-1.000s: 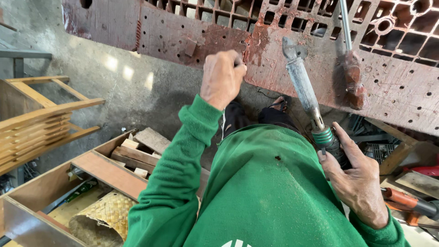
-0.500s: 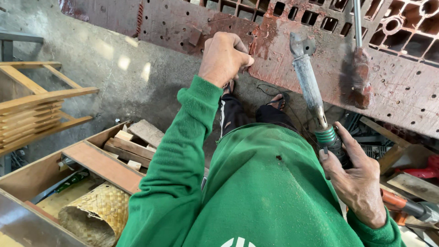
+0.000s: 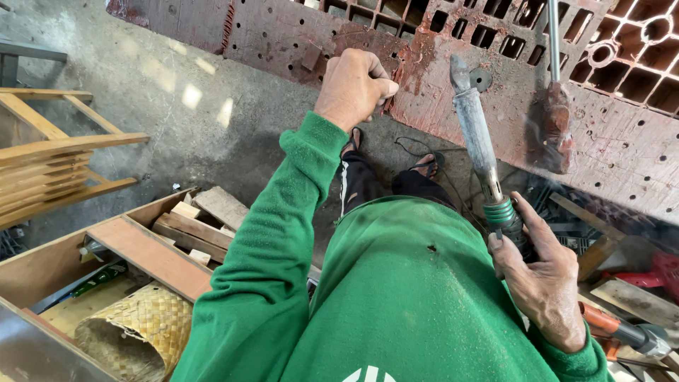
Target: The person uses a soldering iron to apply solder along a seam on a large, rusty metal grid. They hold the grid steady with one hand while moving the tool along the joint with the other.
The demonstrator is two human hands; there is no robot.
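Observation:
My left hand [image 3: 353, 86] is raised in a closed fist against a dusty red perforated panel [image 3: 453, 106], its fingertips pinched at a slot. What they pinch is hidden. My right hand [image 3: 543, 279] grips the black handle of a long grey tool [image 3: 475, 138] with a green collar. The tool's shaft points up at the panel and its tip hangs just in front of the surface, right of my left hand. Both arms are in green sleeves.
A rusty metal bar [image 3: 555, 106] hangs against the panel at the right. A wooden crate [image 3: 152, 255] with offcuts and a woven basket [image 3: 134, 332] lie at the lower left, with a slatted wooden frame [image 3: 56, 163] beyond. Scrap wood and an orange-handled tool [image 3: 615, 329] are at the right.
The view has tilted slightly, so the panel and my left hand sit higher in the frame. The left fist stays on the panel and the right hand keeps holding the tool.

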